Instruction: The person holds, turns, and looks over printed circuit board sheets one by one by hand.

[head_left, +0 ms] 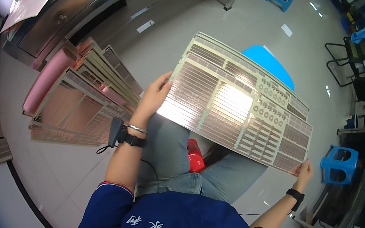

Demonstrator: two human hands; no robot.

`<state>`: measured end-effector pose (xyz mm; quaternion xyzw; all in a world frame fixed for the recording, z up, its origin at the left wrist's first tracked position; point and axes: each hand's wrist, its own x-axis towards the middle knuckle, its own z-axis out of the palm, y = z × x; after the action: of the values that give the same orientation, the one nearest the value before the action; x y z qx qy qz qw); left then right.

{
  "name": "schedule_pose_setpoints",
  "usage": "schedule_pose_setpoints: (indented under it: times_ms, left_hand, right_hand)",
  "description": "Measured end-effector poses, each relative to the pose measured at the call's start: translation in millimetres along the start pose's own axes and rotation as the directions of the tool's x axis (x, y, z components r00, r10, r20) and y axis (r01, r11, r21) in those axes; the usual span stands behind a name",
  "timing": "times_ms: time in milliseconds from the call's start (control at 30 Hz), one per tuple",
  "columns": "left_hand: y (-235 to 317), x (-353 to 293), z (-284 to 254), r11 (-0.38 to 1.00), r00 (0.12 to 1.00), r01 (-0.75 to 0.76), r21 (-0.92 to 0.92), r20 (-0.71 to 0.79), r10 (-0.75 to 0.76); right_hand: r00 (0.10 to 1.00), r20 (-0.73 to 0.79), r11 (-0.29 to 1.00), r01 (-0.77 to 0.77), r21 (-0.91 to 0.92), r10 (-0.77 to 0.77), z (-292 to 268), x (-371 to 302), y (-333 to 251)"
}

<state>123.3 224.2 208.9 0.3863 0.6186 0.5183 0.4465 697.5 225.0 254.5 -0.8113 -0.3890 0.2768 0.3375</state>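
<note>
I hold a large patterned copper-coloured panel (226,121) with pale green borders above my lap, tilted and shining in the light. Behind it, slightly offset, the far edge of a second similar panel (242,66) shows. My left hand (152,97) grips the left edge, thumb on the front face; its other fingers are mostly hidden. At the lower right corner, my right hand (305,174) is closed on the edge. A wristband with a black device sits on my left wrist, a black band on my right.
Left of my legs leans a stack of similar panels (76,109) beside a pink roll (47,80). A blue stool (271,63) stands beyond the panels, another blue stool (339,165) at right. Between my legs is a red object (195,156). A metal cabinet (60,13) stands far left.
</note>
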Motion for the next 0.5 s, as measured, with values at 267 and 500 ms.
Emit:
schedule_pose_setpoints:
  times_ms: [267,500]
  left_hand:
    - [19.9,-19.6,-23.9,0.964,0.999,0.031,-0.264,-0.013,-0.036]
    - [10.5,-40.6,-67.4,0.921,0.991,-0.056,-0.385,-0.134,0.004]
  right_hand:
    - [0.977,0.078,0.831,0.127,0.542,-0.200,3.8,-39.2,-59.4]
    - [0.978,0.115,0.762,0.059,0.645,-0.173,17.4,-50.7,-78.9]
